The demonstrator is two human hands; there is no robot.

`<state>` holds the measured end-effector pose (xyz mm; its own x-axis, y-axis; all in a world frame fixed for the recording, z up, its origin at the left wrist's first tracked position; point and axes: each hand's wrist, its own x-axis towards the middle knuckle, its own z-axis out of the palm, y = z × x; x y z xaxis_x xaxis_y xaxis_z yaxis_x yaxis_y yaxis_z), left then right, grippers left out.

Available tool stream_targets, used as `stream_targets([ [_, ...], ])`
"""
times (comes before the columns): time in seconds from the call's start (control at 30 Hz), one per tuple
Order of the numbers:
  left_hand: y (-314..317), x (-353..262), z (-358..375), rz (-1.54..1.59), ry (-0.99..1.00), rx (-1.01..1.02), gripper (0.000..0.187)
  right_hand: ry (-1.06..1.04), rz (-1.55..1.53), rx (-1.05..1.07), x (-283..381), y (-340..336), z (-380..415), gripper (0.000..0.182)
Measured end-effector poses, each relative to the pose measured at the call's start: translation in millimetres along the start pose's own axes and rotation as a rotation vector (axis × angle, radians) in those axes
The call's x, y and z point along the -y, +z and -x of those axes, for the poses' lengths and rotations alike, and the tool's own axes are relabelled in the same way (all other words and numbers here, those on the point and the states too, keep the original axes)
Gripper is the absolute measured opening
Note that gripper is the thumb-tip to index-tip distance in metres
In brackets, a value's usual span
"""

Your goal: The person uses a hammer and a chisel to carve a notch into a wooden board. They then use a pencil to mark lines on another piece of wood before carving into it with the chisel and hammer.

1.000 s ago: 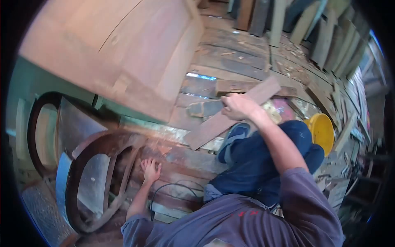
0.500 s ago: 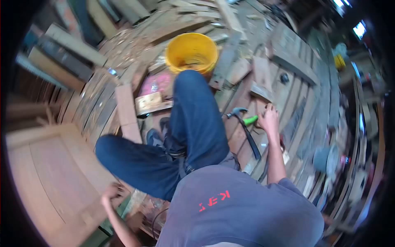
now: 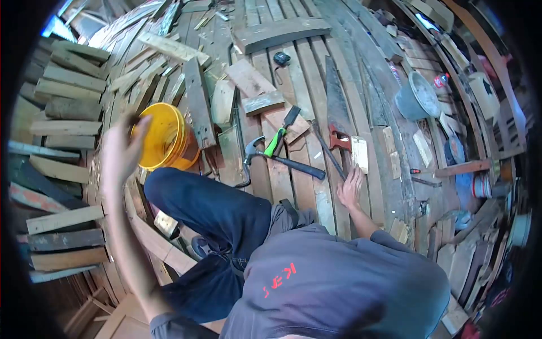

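My left hand (image 3: 121, 150) is raised and smeared by motion, overlapping the left side of a yellow bucket (image 3: 182, 141); a small dark patch shows by its fingertips, and I cannot tell what it is. On the right, my right hand (image 3: 350, 189) reaches to the plank floor, fingers stretched out at the near end of a pale wood block (image 3: 359, 155). Beside that block lies a handsaw (image 3: 335, 104) with a red-brown handle. A claw hammer (image 3: 293, 164) rests left of the hand, crossed by a green-and-black handled tool (image 3: 276, 141). A thin dark bar (image 3: 329, 151) runs close by.
Stacked boards (image 3: 68, 127) line the left side. A tape measure (image 3: 281, 59) and a thick curved timber (image 3: 282, 35) lie further off. A grey bucket (image 3: 418, 97) stands at the right, near a small red-tipped tool (image 3: 415, 170). Wood offcuts (image 3: 175, 48) are scattered behind the yellow bucket.
The view has swung to the right. My left hand has left the wooden panel and risen in front of the yellow bucket. My right hand has moved from near the green handle to the pale block.
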<state>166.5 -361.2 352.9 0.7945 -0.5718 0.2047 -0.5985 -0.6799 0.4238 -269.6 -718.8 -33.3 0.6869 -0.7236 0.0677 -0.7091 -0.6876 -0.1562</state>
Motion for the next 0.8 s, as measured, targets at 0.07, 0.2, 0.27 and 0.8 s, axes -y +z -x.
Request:
stream_targets([
  [0.07, 86.3, -10.3, -45.2, 0.106, 0.185, -0.002, 0.037, -0.017, -0.037, 0.059, -2.1, 3.4, 12.5, 0.089],
  [0.2, 233.3, -28.8, -80.1, -0.053, 0.359, -0.03, 0.036, -0.035, -0.09, 0.142, -3.5, 16.3, 29.9, 0.103],
  [0.27, 276.0, -19.9, -80.9, -0.09, 0.395, 0.018, 0.032, -0.027, -0.117, 0.13, -4.0, 23.9, 29.0, 0.105],
  [0.8, 369.0, 33.3, -64.3, 0.048, 0.478, 0.065, 0.018, 0.04, -0.131, 0.172, -10.0, 18.8, 23.2, 0.1],
])
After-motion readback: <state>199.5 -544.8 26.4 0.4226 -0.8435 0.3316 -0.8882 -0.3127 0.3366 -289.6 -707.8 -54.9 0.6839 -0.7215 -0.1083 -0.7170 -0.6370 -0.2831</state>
